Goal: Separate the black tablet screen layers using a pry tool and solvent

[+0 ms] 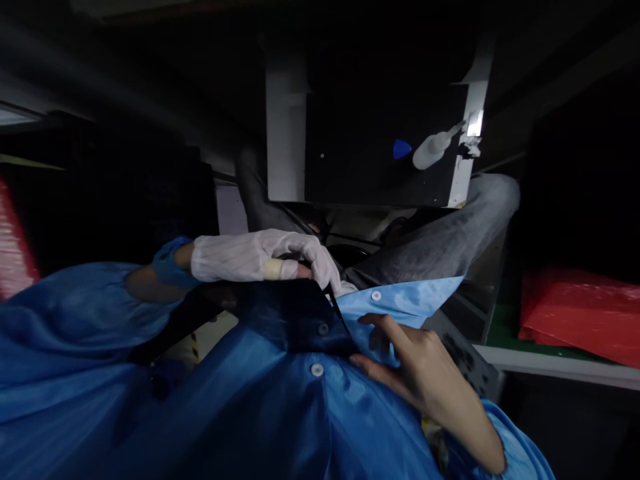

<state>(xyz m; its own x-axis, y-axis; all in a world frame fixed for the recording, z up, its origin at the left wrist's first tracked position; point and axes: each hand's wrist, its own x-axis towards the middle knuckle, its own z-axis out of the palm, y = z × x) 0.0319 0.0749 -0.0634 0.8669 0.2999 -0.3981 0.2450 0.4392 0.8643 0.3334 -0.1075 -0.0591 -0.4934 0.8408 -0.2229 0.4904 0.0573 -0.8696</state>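
I look down at my own blue button-up smock (280, 407). My left hand (260, 257) wears a white glove with a strip of tape on one finger. Its fingers are closed on the dark edge of the smock's front flap (300, 307). My bare right hand (423, 370) lies on the lighter blue flap (400, 300) beside a white button (376, 295). Its thumb and curled fingers pinch that flap's edge. Grey trouser legs (450, 237) show beyond the smock.
A black panel in a white frame (373, 167) stands ahead, with a blue pick (401, 148) and a white squeeze bottle (431, 151) on it. Red bags (580, 313) lie on a shelf at the right. Another red thing (13, 247) is at the left edge. The surroundings are dark.
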